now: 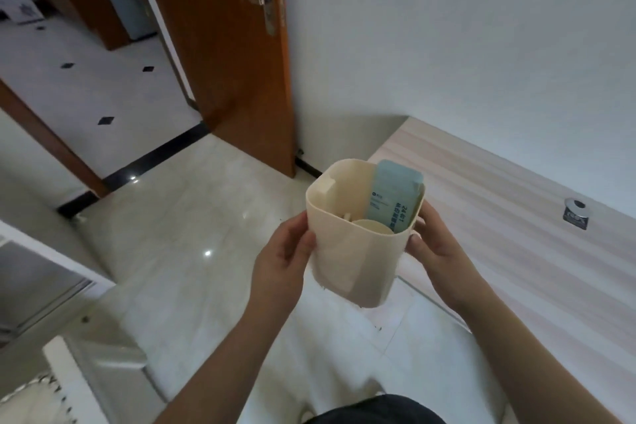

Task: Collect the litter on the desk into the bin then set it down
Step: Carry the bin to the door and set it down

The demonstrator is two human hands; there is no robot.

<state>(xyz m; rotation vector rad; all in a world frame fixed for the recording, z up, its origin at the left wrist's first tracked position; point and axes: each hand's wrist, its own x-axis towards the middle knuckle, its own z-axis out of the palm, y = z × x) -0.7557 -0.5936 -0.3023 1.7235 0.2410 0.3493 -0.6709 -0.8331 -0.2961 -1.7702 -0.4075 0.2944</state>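
Observation:
A small cream plastic bin (358,265) hangs in the air over the floor, just left of the desk's edge. My left hand (285,251) grips its left wall and my right hand (435,243) grips its right wall. Inside the bin stands a pale blue packet (392,198) with dark print, leaning against the far right wall, and a round cream cup-like piece (373,226) lies beside it. The light wood desk (509,217) stretches along the wall on the right.
A round metal cable grommet (576,213) sits in the desk top near the wall. A brown door (227,45) stands open at the back. Glossy tiled floor (179,224) lies below the bin. White furniture (86,365) fills the lower left.

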